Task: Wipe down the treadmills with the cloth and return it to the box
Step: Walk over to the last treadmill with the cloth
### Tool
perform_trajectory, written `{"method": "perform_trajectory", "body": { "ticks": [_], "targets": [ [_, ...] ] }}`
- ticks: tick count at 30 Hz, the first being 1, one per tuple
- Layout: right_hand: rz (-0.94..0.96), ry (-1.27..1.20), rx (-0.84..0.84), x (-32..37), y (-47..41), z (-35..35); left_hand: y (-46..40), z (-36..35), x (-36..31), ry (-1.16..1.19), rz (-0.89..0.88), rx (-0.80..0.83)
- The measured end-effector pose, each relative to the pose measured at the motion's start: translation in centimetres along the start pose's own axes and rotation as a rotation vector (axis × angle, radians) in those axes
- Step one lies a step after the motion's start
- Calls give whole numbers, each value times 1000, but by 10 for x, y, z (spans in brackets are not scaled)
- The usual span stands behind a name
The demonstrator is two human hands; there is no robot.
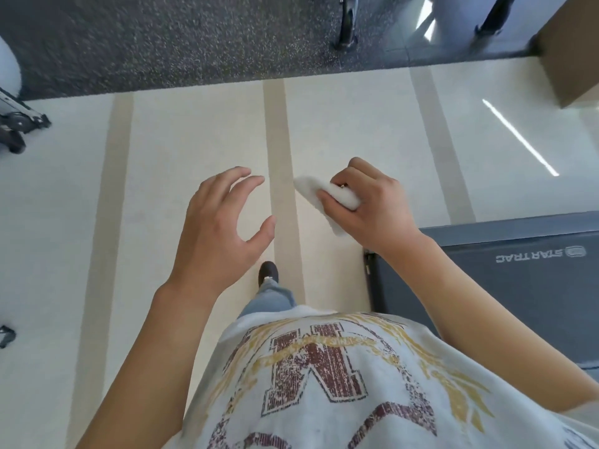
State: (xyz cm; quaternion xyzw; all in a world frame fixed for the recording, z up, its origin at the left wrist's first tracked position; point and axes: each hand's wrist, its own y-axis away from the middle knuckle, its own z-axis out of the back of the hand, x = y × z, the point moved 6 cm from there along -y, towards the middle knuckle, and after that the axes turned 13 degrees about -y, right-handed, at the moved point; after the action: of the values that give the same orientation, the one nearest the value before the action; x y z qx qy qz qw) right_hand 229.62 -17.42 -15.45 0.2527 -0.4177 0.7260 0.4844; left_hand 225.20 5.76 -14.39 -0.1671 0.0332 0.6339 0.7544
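Observation:
My right hand [369,205] grips a small white cloth [316,196], which sticks out to the left of my fingers. My left hand [220,228] hovers beside it with fingers spread and loosely curved, holding nothing. Both hands are held in front of my chest, above the pale floor. The dark grey end of a treadmill [505,273], lettered STAR TRAC, lies at the lower right, just under my right forearm. A brown cardboard box [570,50] shows at the top right corner, only partly in view.
Cream floor with tan stripes [278,131] runs ahead, meeting dark speckled flooring [162,37] at the top. Black machine legs [346,24] stand at the top centre. Dark wheeled equipment [16,121] sits at the left edge. My shoe [268,272] is below my hands.

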Motion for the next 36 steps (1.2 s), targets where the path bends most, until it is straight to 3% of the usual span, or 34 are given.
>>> {"method": "perform_trajectory", "body": {
  "ticks": [9, 15, 24, 36],
  "targets": [
    [-68, 53, -108, 20, -103, -50, -114, 21, 86, 62, -131, 30],
    [-137, 57, -154, 16, -124, -62, -162, 5, 97, 128, -224, 55],
    [-257, 144, -268, -23, -131, -23, -229, -33, 63, 186, -380, 120],
    [-337, 122, -402, -126, -171, 93, -350, -85, -60, 158, -528, 109]
  ]
}}
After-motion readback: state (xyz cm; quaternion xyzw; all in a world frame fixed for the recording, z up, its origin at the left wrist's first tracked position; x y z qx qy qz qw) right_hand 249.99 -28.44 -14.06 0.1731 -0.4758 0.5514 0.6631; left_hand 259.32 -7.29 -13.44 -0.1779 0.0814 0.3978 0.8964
